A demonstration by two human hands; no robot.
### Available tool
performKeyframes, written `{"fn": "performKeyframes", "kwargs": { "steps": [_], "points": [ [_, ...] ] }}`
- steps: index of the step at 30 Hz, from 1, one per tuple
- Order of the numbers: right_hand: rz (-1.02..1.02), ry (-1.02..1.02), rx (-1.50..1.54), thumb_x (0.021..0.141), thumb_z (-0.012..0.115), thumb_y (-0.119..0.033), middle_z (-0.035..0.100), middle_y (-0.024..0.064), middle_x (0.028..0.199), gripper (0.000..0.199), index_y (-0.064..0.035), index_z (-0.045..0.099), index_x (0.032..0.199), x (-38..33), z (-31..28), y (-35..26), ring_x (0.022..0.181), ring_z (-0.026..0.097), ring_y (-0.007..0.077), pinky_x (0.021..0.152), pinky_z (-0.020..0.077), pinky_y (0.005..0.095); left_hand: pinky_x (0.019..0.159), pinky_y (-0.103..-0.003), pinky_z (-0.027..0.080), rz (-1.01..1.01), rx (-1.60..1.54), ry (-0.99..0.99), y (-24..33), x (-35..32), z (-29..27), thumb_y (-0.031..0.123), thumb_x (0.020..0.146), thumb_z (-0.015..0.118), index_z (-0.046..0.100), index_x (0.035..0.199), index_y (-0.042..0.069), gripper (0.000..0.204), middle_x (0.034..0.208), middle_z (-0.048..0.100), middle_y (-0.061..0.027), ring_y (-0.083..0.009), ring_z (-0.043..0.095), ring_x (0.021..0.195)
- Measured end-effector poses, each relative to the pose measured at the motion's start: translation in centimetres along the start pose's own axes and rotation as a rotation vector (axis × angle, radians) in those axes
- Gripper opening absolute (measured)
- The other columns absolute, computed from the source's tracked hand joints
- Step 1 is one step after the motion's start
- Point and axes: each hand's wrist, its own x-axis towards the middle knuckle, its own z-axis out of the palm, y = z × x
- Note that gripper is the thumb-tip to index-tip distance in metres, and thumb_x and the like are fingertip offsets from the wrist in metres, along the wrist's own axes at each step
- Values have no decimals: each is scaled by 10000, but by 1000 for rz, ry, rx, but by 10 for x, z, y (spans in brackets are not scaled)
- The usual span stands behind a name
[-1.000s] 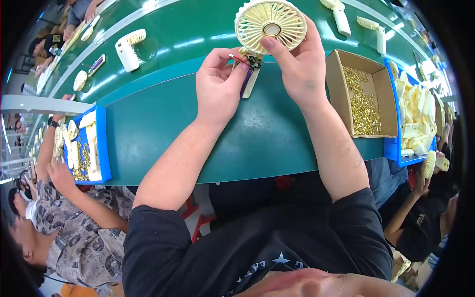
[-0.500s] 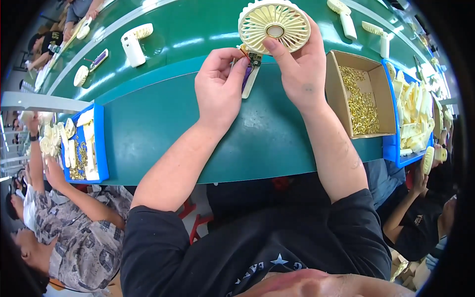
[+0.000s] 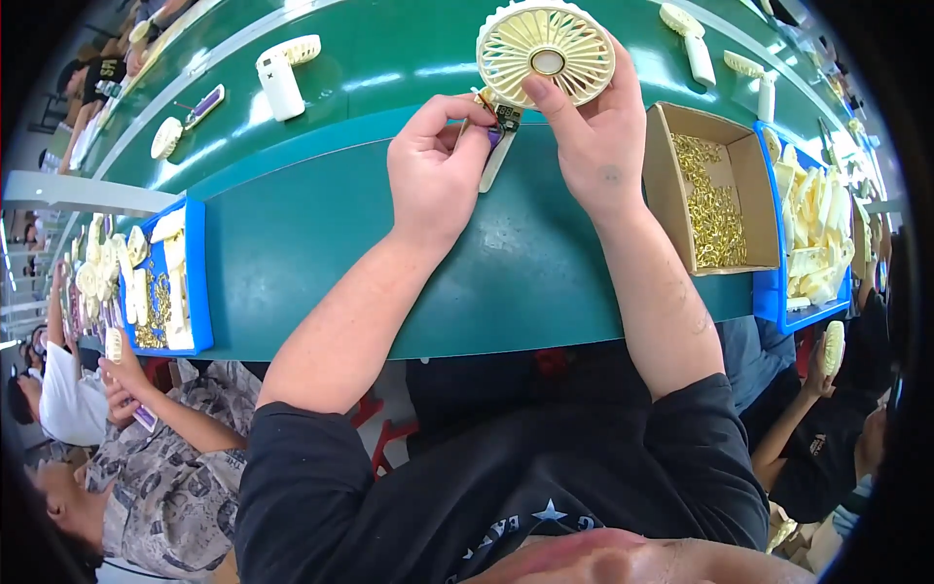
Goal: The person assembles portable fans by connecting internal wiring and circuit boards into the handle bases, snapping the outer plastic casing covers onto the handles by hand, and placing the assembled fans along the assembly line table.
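Observation:
A cream handheld fan [image 3: 513,47] is held up over the far edge of the green work mat. My right hand [image 3: 601,146] grips its round grille, the thumb lying on the front beside the centre ring. Below the head the handle is uncased: a small circuit board [image 3: 507,116] with thin wires shows, along with part of a purple battery [image 3: 495,136]. A cream handle shell [image 3: 496,167] extends underneath. My left hand [image 3: 436,161] is closed around this handle area, thumb and fingers pinched by the battery and wires. Its fingertips partly hide what they pinch.
To the right stand an open cardboard box [image 3: 664,185] of small brass-coloured parts and a blue bin [image 3: 769,282] of cream shells. Another blue bin [image 3: 201,282] sits left. Beyond the mat, a green conveyor [image 3: 389,58] carries several fans. Co-workers sit on both sides.
The fan in my hands has shifted slightly right, and my left fingers have moved a little with it. Fans on the conveyor have slid right. The left co-worker's hands have come down, holding a fan.

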Motion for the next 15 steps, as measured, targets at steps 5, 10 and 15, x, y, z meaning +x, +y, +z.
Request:
{"fn": "performKeyframes", "kwargs": {
  "steps": [5, 10, 15],
  "points": [
    [6, -8, 35, 914, 674, 11, 591, 124, 1247, 569, 29, 370, 1395, 0, 2, -1, 1144, 601, 188, 997, 491, 317, 636, -211, 491, 42, 87, 9, 2, 0, -1, -64, 902, 584, 633, 927, 3, 87, 1021, 695, -53, -55, 606, 735],
    [22, -6, 46, 919, 665, 13, 590, 130, 1249, 570, 32, 361, 1400, -1, 5, -2, 1147, 602, 192, 999, 492, 320, 690, -233, 519, 88, 123, -11, 1, 0, -2, -38, 874, 657, 647, 948, -1, 84, 1022, 699, -51, -84, 636, 788],
    [61, -5, 36, 926, 648, 20, 587, 129, 1254, 570, 33, 348, 1410, -2, 9, -6, 1151, 599, 192, 1002, 489, 321, 740, -246, 531, 103, 139, 3, -4, 0, -5, -18, 847, 711, 670, 939, -1, 102, 1030, 707, -57, -101, 649, 831]
  ]
}}
